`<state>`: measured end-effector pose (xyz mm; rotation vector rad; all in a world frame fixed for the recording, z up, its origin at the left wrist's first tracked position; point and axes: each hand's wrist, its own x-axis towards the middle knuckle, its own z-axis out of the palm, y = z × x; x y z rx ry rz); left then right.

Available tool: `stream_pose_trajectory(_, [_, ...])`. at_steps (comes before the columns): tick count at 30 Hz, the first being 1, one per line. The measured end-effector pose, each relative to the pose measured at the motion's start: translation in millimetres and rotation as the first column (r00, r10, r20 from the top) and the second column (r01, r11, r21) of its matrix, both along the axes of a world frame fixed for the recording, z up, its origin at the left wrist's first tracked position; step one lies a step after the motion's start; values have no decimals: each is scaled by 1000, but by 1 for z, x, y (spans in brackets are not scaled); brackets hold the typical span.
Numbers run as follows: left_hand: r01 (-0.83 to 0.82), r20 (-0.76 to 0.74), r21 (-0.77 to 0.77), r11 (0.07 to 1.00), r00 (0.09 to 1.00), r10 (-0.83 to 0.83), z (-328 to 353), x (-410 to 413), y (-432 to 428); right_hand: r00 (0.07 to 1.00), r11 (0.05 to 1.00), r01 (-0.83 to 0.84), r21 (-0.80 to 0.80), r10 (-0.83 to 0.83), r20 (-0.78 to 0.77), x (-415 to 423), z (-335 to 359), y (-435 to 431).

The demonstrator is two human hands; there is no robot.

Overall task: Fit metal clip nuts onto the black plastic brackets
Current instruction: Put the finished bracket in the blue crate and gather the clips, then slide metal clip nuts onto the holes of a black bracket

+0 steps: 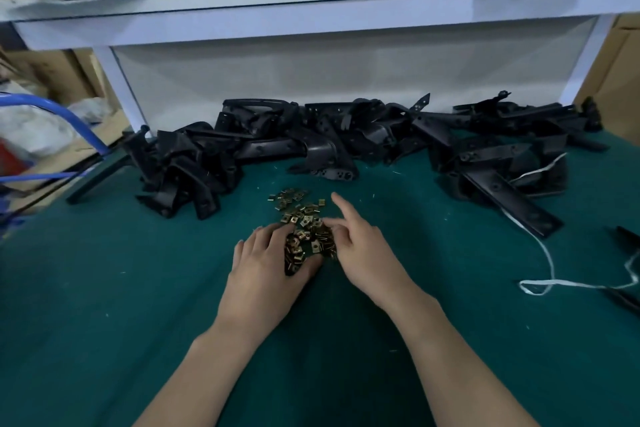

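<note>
The clip nuts (304, 218) are small folded pieces of brass-coloured sheet metal. They look light, stiff and likely sharp at the edges, and they probably snag on one another in a heap. One is best taken singly, pinched by its flat faces with the open mouth left free to slide over a bracket edge.

They lie in a loose pile on the green mat (104, 288), and both hands are at that pile. The left hand (266, 263) is on its near left side, fingers curled over the top and thumb tucked under the near edge, so it grips a clump of nuts. The right hand (363, 253) touches the pile's right side. Its forefinger (341, 206) sticks straight out past the far edge while the other fingers bend into the nuts. Whether they pinch one cannot be told.

The black plastic brackets (311, 135) are heaped beyond the pile in a long row spreading left and right of it, apart from both hands. None appears fitted yet.
</note>
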<state>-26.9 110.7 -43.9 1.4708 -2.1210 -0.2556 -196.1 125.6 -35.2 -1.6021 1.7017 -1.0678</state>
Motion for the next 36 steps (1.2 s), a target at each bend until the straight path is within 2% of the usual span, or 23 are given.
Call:
stream_pose_trajectory(4, [19, -4, -17, 1000, 1000, -19, -1, 1, 0, 974, 999, 35, 35, -42, 223, -7, 5, 1])
stream_pose_trajectory(9, [34, 31, -26, 999, 999, -34, 0, 2, 1, 929, 995, 29, 97, -63, 365, -12, 11, -2])
stream_pose_trajectory(12, [24, 72, -69, 997, 997, -19, 3, 0, 4, 918, 995, 19, 102, -58, 393, -13, 12, -1])
stream_pose_trajectory(16, [91, 139, -315, 945, 989, -49, 5, -6, 8, 914, 994, 4, 109, -47, 403, -13, 13, 0])
stream_pose_trajectory(18, [137, 143, -389, 911, 986, -87, 7, -13, 6, 917, 993, -27, 113, -20, 399, -12, 14, 3])
stream_pose_trajectory(24, [239, 154, -434, 868, 970, -190, 9, -37, -11, 910, 994, -55, 99, 9, 415, -18, 8, 1])
stream_pose_trajectory(27, [236, 121, -435, 869, 972, -203, 7, -36, -15, 911, 995, -54, 85, 14, 413, -18, 9, 0])
stream_pose_trajectory(29, [210, 84, -424, 881, 978, -193, 6, -35, -15, 924, 996, -42, 76, 10, 383, -16, 10, 1])
stream_pose_trajectory(32, [195, 50, -393, 898, 980, -191, 7, -36, -14, 955, 996, 87, -25, -76, 285, -21, 14, 5])
stream_pose_trajectory(34, [192, 24, -374, 907, 980, -198, 8, -35, -13, 969, 962, 235, -137, -221, 110, -37, 19, 7])
stream_pose_trajectory(36, [188, 6, -357, 915, 980, -199, 7, -34, -13, 898, 884, 395, -250, -429, -100, -62, 23, 9])
